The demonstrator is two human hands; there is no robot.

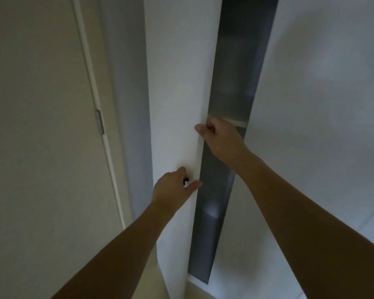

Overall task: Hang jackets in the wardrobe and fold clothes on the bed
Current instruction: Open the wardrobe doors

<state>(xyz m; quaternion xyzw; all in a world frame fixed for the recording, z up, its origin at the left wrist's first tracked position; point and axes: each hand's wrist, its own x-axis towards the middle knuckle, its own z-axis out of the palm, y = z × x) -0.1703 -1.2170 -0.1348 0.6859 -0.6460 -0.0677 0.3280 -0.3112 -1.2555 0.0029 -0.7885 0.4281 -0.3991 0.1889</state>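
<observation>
Head view: both hands, left hand and right hand, apparently grip the wardrobe door.

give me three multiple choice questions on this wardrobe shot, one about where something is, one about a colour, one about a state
1. Where is the right hand?
A. on the free edge of the left wardrobe door
B. on the hinge of the room door
C. hanging at the person's side

2. What colour is the small knob under the left hand?
A. white
B. black
C. gold

3. What state is the wardrobe in?
A. fully shut
B. doors off
C. ajar, with a dark gap between the doors

Answers:
1. A, its fingers curl round the door's edge beside the gap.
2. B, a dark knob shows between thumb and fingers against the white panel.
3. C, a narrow strip of shaded interior with a shelf shows between the two white doors.
</observation>
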